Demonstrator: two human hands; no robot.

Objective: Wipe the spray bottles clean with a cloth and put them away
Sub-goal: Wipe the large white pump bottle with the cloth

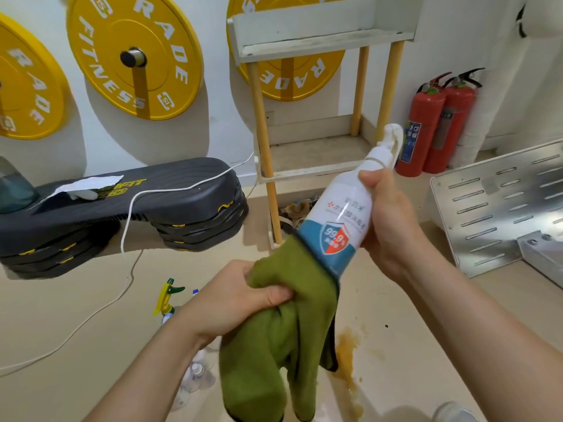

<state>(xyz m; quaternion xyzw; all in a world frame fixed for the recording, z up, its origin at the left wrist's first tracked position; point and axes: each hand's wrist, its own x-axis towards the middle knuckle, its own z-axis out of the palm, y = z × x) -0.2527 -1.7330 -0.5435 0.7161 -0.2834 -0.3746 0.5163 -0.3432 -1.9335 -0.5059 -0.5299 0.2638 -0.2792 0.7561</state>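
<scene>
Spray bottle [338, 220], white with a blue-and-red shield label, held tilted in mid-air near centre frame, nozzle up and to the right, base down and to the left; your right hand [387, 226] grips its upper body, thumb across the front, fingers curled behind; its base is buried in the green cloth [286, 324], which your left hand [243, 300] clutches in a closed fist, the loose end hanging below; under your left forearm, on the beige floor [76, 300], sit a trigger sprayer [167, 296] with a yellow-and-green head and a clear bottle [196, 376], both partly hidden; an amber stain [345, 348] marks the floor just right of the hanging cloth; behind the held bottle stands a white shelf unit [304, 41] on wooden legs; two red fire extinguishers [426, 129] stand to its right; a slotted metal panel [487, 208] lies at far right; at left, a dark step platform [137, 202] carries a white rag [88, 187] and a white cable [128, 226]; yellow weight plates [134, 56] hang on the wall above.
</scene>
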